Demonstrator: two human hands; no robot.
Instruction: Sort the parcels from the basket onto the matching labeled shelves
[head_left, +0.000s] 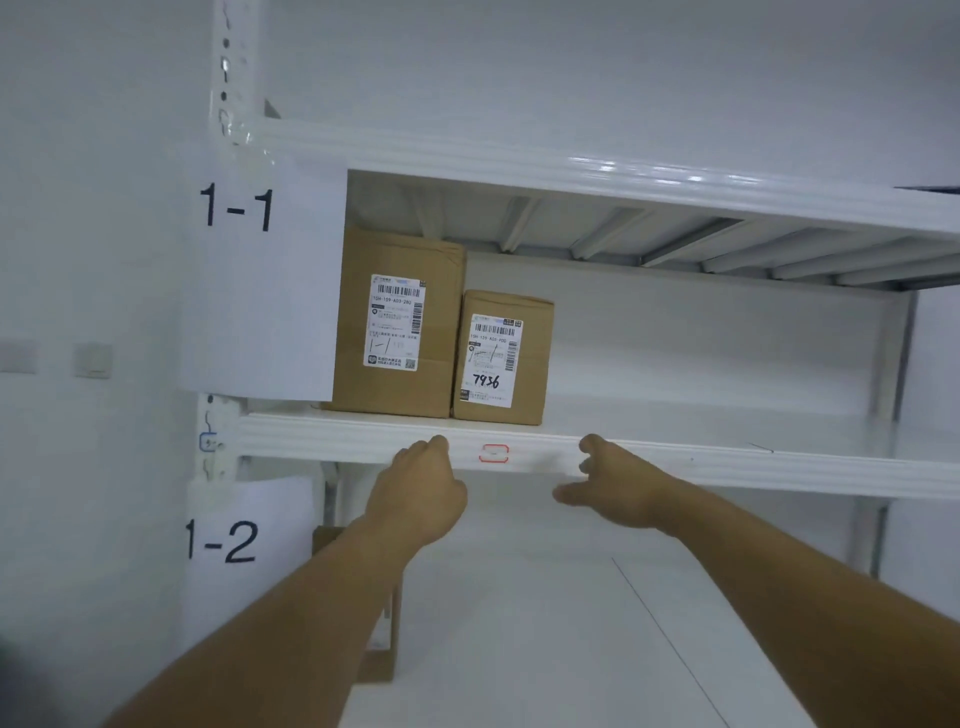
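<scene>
Shelf 1-1 (727, 465) carries tall parcel (397, 322) just beside short parcel (501, 358); I see left hand (421, 488), right hand (613, 483) at its front edge, grips released, empty.

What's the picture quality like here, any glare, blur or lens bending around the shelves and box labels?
Head view: soft, even light, with glare streaks on the upper shelf beam; the wide-angle lens bows the beams; the left hand and right hand look slightly smeared; the 1-1 sign and the handwritten 7936 on the smaller box read clearly, the fine label print does not.
</scene>
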